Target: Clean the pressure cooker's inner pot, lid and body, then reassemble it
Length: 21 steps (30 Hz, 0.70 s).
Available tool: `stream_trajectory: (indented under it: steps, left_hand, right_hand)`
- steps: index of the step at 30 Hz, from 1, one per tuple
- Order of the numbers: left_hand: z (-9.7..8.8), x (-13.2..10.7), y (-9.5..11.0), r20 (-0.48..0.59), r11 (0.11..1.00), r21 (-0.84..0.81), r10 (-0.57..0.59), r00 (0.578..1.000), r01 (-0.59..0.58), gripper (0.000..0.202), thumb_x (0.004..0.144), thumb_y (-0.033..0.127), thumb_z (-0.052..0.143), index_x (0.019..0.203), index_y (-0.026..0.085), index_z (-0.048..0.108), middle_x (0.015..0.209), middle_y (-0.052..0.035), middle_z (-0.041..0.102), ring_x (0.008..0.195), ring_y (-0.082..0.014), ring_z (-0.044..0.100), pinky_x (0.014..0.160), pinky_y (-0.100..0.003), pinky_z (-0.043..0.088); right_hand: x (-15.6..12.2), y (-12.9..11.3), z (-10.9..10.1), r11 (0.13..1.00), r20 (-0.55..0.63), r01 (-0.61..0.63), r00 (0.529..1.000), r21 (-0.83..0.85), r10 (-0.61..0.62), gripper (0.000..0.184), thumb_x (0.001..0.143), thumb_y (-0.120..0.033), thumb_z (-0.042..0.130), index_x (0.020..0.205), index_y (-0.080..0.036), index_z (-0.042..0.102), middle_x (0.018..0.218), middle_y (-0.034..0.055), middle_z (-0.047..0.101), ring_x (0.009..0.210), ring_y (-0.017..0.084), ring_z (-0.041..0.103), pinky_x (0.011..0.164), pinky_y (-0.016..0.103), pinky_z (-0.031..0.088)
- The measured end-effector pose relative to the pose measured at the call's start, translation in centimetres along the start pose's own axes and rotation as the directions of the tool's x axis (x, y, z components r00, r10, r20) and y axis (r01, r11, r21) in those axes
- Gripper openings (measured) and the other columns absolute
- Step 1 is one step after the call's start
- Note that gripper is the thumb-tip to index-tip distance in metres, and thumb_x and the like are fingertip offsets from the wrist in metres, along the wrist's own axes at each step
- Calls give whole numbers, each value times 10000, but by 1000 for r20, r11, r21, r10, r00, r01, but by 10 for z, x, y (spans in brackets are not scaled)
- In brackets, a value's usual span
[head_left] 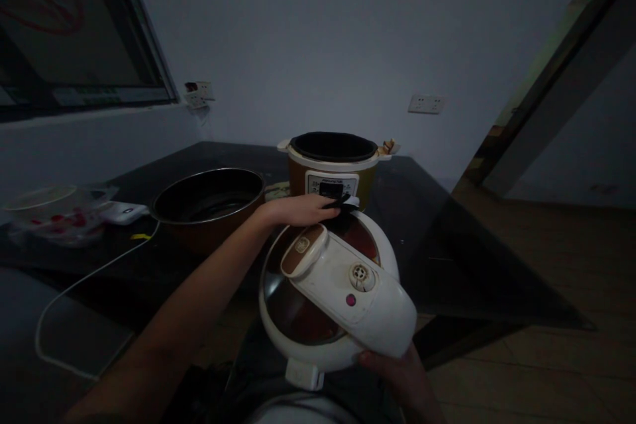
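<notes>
Right hand (397, 371) curls under the round white-and-brown pressure-cooker lid (298, 321) at 5 o'clock. Left hand (298, 211), fingers together, covers a black piece (342, 203) at the lid's 12 o'clock rim, pinching or pressing, unclear. Firm support underneath should keep it level.

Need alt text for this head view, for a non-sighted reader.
A person holds a white cooker lid, right hand under its handle, left hand at its far rim on something dark. Behind, on a dark table, stand an open cooker base and a metal pot.
</notes>
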State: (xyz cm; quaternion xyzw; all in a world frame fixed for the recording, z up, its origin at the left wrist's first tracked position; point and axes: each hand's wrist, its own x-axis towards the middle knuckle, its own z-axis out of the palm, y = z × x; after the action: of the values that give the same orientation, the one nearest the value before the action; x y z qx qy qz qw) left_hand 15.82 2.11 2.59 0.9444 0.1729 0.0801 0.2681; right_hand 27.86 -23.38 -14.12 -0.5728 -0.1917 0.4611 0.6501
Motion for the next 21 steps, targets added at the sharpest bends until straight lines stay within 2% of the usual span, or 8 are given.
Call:
stream_trajectory:
  steps: [3,7,11,13,15,17,19,21]
  left_hand:
    - [8,-6,-14,-16,994,-107,-40,999,38,496,925,441,379,1261,134,575,1343,-81,591,1215,-220,549,1052,-308,371]
    - [32,-21,-37,-112,971,-220,-125,986,98,606,924,525,346,1360,124,476,1413,-85,522,1268,-226,503,1084,-327,351]
    - [61,-51,-60,-204,934,-290,-274,940,209,680,942,566,266,1418,98,396,1451,-139,462,1318,-268,454,1101,-392,347]
    - [75,-71,-64,-245,916,-302,-341,907,263,691,940,579,268,1460,129,336,1502,-132,384,1380,-278,365,1141,-419,283]
    - [89,-90,-61,-276,910,-299,-371,887,288,679,941,575,281,1495,183,266,1546,-93,307,1435,-259,245,1176,-430,199]
    - [103,-107,-52,-300,917,-273,-369,880,291,691,943,555,315,1512,178,210,1585,-85,192,1459,-247,153,1192,-428,127]
    - [116,-123,-40,-327,944,-177,-325,887,280,672,957,517,312,1518,171,186,1597,-85,116,1463,-240,126,1194,-428,118]
    - [128,-136,-26,-345,955,-98,-295,891,279,625,972,471,296,1523,204,169,1597,-61,110,1463,-232,125,1192,-438,137]
  right_hand:
    - [1,2,-1,1000,-19,-1,1000,0,1,740,301,-347,933,976,-152,703,874,111,765,832,319,694,771,448,546]
    - [1,4,0,999,-28,5,1000,37,-4,687,307,-331,934,931,-159,703,840,93,764,808,305,695,759,430,548]
    - [1,7,0,997,-36,3,999,77,-1,721,335,-354,931,990,-154,705,826,98,765,788,301,698,733,422,549]
    - [1,7,0,994,-37,14,999,107,-11,754,322,-364,933,1010,-154,707,812,99,765,777,303,699,738,429,548]
    - [1,7,0,992,-34,28,999,123,-24,741,322,-370,932,999,-161,715,812,102,767,781,304,699,756,436,546]
    - [1,6,-1,991,-17,32,999,126,-30,706,344,-383,926,984,-167,723,830,109,768,797,307,700,768,441,546]
    - [1,7,-2,991,7,28,1000,128,-29,693,371,-392,919,997,-171,721,856,115,769,816,315,702,773,446,547]
    - [1,8,-5,993,8,28,1000,117,-29,723,385,-396,917,1042,-174,710,890,115,768,838,323,703,783,450,546]
